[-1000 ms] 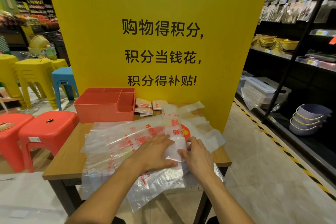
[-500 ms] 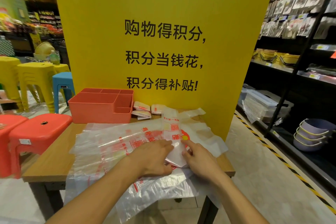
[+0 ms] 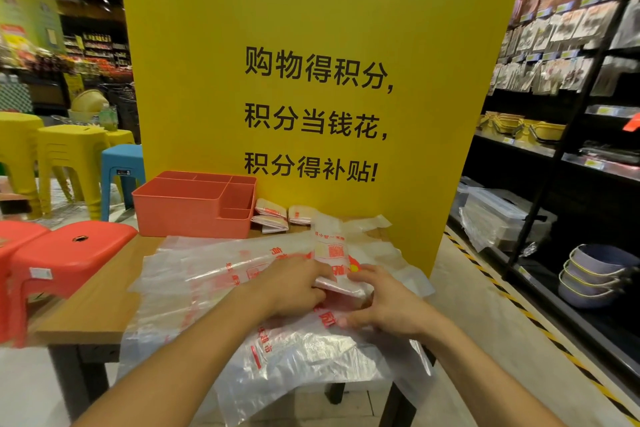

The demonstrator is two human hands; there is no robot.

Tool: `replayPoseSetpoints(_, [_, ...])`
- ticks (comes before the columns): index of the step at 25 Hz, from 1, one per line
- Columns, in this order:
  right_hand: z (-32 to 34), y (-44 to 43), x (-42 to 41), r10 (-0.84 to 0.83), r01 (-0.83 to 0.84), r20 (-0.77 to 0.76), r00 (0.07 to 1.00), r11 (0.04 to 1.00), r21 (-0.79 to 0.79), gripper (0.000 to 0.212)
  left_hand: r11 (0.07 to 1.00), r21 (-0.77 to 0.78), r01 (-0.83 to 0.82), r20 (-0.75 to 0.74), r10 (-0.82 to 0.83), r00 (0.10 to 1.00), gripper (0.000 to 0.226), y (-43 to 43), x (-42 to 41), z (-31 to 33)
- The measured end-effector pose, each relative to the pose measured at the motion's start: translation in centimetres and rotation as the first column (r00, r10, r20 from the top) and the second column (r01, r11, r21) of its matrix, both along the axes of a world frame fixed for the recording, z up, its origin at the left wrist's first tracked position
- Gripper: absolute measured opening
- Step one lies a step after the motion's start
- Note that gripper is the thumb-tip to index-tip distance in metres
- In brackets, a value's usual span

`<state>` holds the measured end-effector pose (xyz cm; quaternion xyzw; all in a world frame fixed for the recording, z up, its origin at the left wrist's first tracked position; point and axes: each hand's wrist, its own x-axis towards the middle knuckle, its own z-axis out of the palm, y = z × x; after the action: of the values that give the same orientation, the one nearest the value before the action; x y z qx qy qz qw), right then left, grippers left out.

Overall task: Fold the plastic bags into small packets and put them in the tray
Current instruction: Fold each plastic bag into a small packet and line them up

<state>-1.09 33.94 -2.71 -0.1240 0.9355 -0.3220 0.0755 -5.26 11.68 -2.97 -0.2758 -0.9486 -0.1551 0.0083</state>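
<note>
A clear plastic bag folded into a long narrow strip with red print lies on a pile of loose plastic bags on the wooden table. My left hand pinches the strip's near folded end from the left. My right hand grips the same end from the right, fingers curled on it. The coral tray with several compartments stands at the table's back left. Three folded packets lie beside the tray, against the yellow board.
A tall yellow sign board stands behind the table. Red stools sit to the left, yellow and blue stools farther back. Dark store shelves with bowls and bins line the right aisle. Bags hang over the table's front edge.
Both hands have rolled the strip's near end up and away from me, making the fold thicker. The camera has moved closer and tilted a little upward.
</note>
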Motion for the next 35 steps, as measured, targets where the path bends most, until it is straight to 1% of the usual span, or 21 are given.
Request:
replayPoseSetpoints(1, [-0.5,0.0,-0.3,-0.015,0.015,-0.061,0.998,1.000,-0.012,0.069,0.998,0.068,0.009,0.035,-0.011,0.999,0.028,-0.1,-0.2,0.0])
replayPoseSetpoints(2, [-0.7,-0.1,-0.4,-0.036,0.026,-0.127,0.991,0.997,-0.074,0.050,0.991,0.137,0.003,0.061,-0.012,0.998,0.023,-0.2,-0.3,0.0])
replayPoseSetpoints(3, [-1.2,-0.1,-0.6,-0.059,0.042,-0.180,0.982,0.994,-0.097,0.032,0.980,0.198,-0.011,0.074,-0.004,0.997,0.019,-0.4,-0.5,-0.1])
replayPoseSetpoints(4, [-1.5,-0.3,-0.8,-0.092,0.067,-0.213,0.973,0.991,-0.118,0.019,0.966,0.256,-0.025,0.083,0.003,0.997,0.018,-0.6,-0.7,-0.3])
replayPoseSetpoints(5, [-2.0,-0.3,-1.0,-0.135,0.107,-0.240,0.961,0.986,-0.125,0.013,0.953,0.301,-0.039,0.094,0.011,0.996,0.018,-0.7,-1.1,-0.7])
replayPoseSetpoints(7, [-2.1,-0.5,-1.4,-0.217,0.177,-0.267,0.939,0.970,-0.165,0.012,0.917,0.395,-0.058,0.120,0.011,0.993,0.018,-0.7,-1.3,-1.5])
replayPoseSetpoints(8, [-2.0,-0.8,-1.5,-0.264,0.219,-0.263,0.928,0.958,-0.187,0.017,0.880,0.468,-0.081,0.160,0.006,0.987,0.021,-0.6,-1.3,-1.9])
replayPoseSetpoints(10, [-2.1,-1.2,-2.0,-0.332,0.301,-0.268,0.905,0.942,-0.149,0.022,0.772,0.619,-0.144,0.251,-0.021,0.968,0.024,-0.4,-1.0,-2.7])
replayPoseSetpoints(12, [-2.3,-1.4,-2.7,-0.362,0.340,-0.278,0.890,0.932,-0.126,0.021,0.684,0.705,-0.189,0.289,-0.033,0.957,0.021,-0.5,-0.8,-3.5])
replayPoseSetpoints(13, [-2.6,-1.5,-3.1,-0.365,0.332,-0.250,0.897,0.929,-0.162,0.022,0.669,0.717,-0.197,0.281,-0.018,0.960,0.022,-0.7,-0.9,-3.8])
replayPoseSetpoints(15, [-3.2,-1.7,-3.9,-0.366,0.315,-0.177,0.914,0.913,-0.261,0.022,0.666,0.714,-0.216,0.278,0.013,0.961,0.030,-0.9,-1.2,-4.2])
replayPoseSetpoints(16, [-3.4,-1.9,-4.1,-0.363,0.311,-0.174,0.915,0.912,-0.267,0.021,0.653,0.721,-0.231,0.282,0.029,0.959,0.037,-0.9,-1.2,-4.2])
replayPoseSetpoints(19, [-3.7,-2.3,-4.2,-0.366,0.340,-0.240,0.899,0.930,-0.144,0.020,0.632,0.727,-0.269,0.257,0.113,0.960,0.066,-0.6,-0.8,-4.3])
replayPoseSetpoints(21, [-3.7,-2.5,-4.0,-0.356,0.357,-0.283,0.891,0.933,-0.050,0.023,0.675,0.697,-0.243,0.176,0.167,0.970,0.079,-0.6,-1.1,-4.7])
replayPoseSetpoints(23, [-3.7,-2.6,-4.0,-0.343,0.360,-0.298,0.891,0.933,0.002,0.027,0.717,0.655,-0.239,0.121,0.212,0.970,0.075,-0.6,-1.3,-4.8])
replayPoseSetpoints(25, [-3.8,-2.8,-4.1,-0.307,0.347,-0.305,0.902,0.934,0.083,0.027,0.761,0.597,-0.254,0.057,0.276,0.959,0.066,-0.6,-1.3,-4.7])
replayPoseSetpoints(28, [-4.1,-2.8,-4.5,-0.247,0.316,-0.302,0.921,0.926,0.206,0.028,0.748,0.612,-0.257,0.052,0.286,0.957,0.049,-0.6,-1.3,-4.7])
replayPoseSetpoints(29, [-4.2,-2.8,-4.6,-0.235,0.307,-0.292,0.927,0.924,0.228,0.028,0.761,0.597,-0.255,0.051,0.281,0.958,0.045,-0.6,-1.3,-4.7])
replayPoseSetpoints(31, [-4.1,-2.8,-5.0,-0.209,0.287,-0.282,0.937,0.918,0.274,0.030,0.832,0.494,-0.253,0.011,0.285,0.959,0.040,-0.6,-1.4,-4.7])
replayPoseSetpoints(33, [-3.9,-3.0,-5.2,-0.175,0.266,-0.284,0.943,0.908,0.323,0.030,0.881,0.413,-0.230,-0.044,0.271,0.962,0.038,-0.4,-1.2,-4.6])
replayPoseSetpoints(35, [-4.0,-3.2,-5.1,-0.178,0.272,-0.303,0.936,0.913,0.303,0.029,0.921,0.348,-0.175,-0.106,0.224,0.969,0.040,-0.1,-0.8,-4.6])
